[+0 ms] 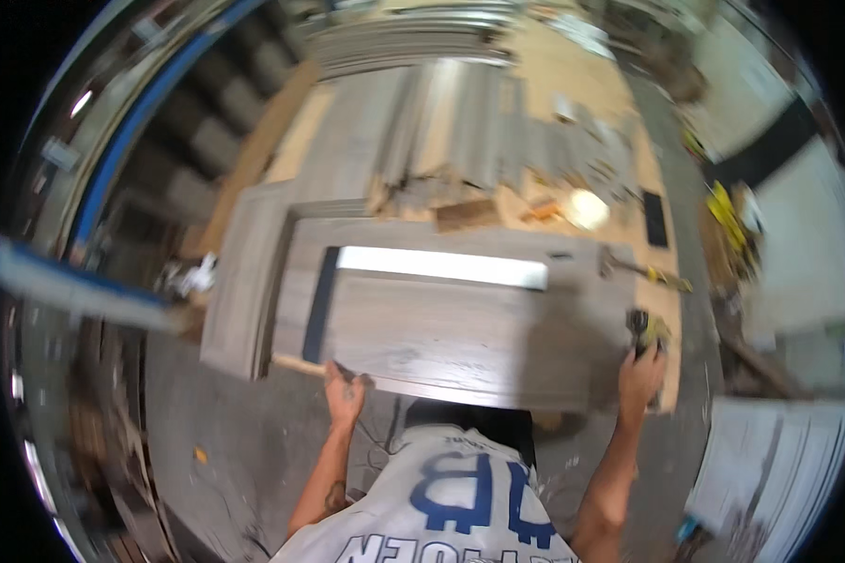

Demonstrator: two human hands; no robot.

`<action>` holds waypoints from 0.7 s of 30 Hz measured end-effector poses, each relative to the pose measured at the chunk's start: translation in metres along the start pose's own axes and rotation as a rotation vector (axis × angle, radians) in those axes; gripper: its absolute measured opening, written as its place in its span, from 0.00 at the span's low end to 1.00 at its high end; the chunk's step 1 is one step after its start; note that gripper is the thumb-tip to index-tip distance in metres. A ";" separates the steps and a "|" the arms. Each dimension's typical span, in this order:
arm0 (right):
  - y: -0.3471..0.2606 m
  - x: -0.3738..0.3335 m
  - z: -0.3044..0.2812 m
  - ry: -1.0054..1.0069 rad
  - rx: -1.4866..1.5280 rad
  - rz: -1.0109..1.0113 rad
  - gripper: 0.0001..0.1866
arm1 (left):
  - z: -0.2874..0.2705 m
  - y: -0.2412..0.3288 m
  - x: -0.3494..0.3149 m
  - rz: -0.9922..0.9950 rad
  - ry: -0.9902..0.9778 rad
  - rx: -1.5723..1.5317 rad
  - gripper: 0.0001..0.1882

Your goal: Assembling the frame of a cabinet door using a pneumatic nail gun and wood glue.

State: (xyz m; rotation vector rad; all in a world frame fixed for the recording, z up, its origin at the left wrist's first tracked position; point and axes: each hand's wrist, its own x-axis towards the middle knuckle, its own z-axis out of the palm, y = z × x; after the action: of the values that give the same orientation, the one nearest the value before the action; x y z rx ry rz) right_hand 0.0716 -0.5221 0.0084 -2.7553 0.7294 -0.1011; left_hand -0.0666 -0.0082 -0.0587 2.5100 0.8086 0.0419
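Note:
A grey-brown wooden panel [422,328] lies flat on the bench in front of me. On it rests a carpenter's square with a broad white blade [441,267] and a dark stock [322,305]; neither hand touches the square. My left hand [345,392] is closed on the panel's near edge, just below the stock's lower end. At the panel's right side, my right hand [640,373] is closed around a yellow-and-black tool [650,328], too blurred to name. Beyond that hand lies a hammer [652,273] with a yellow-and-black handle.
More grey-brown panels [239,272] are stacked at the left. Several long boards [451,122] cover the bench's far part. A wood offcut [467,216], a round pale disc [587,209] and a black rectangular object [655,220] lie beyond the panel. White sheets [770,460] stand at the lower right.

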 end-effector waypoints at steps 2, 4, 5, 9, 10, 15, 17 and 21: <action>-0.004 -0.034 0.037 0.106 0.030 -0.183 0.32 | -0.001 0.009 -0.001 -0.012 0.208 -0.098 0.34; -0.014 -0.079 0.058 -0.033 0.111 -0.266 0.36 | -0.004 0.010 0.000 -0.108 0.296 -0.091 0.32; -0.019 -0.101 0.057 -0.090 0.170 -0.283 0.37 | -0.004 0.011 -0.002 -0.151 0.332 -0.090 0.30; -0.029 -0.103 0.035 -0.249 0.274 -0.213 0.37 | -0.009 0.022 0.001 -0.322 0.443 -0.177 0.26; -0.025 -0.094 0.026 -0.252 0.275 -0.242 0.37 | -0.016 0.023 -0.004 -0.342 0.463 -0.185 0.26; 0.002 -0.016 -0.051 -0.352 0.620 -0.113 0.30 | -0.095 0.098 -0.015 -0.323 0.486 -0.222 0.20; -0.006 0.010 -0.070 -0.372 0.703 -0.134 0.26 | -0.119 0.130 0.006 -0.249 0.500 -0.381 0.21; -0.050 0.033 -0.072 -0.164 0.874 -0.101 0.20 | -0.113 0.148 0.060 -0.141 0.605 -0.592 0.24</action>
State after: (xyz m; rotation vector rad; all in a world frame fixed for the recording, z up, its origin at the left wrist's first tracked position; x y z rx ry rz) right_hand 0.1140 -0.5159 0.0914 -1.9296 0.3665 -0.1647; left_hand 0.0429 -0.0281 0.1022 1.8718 1.0135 0.8894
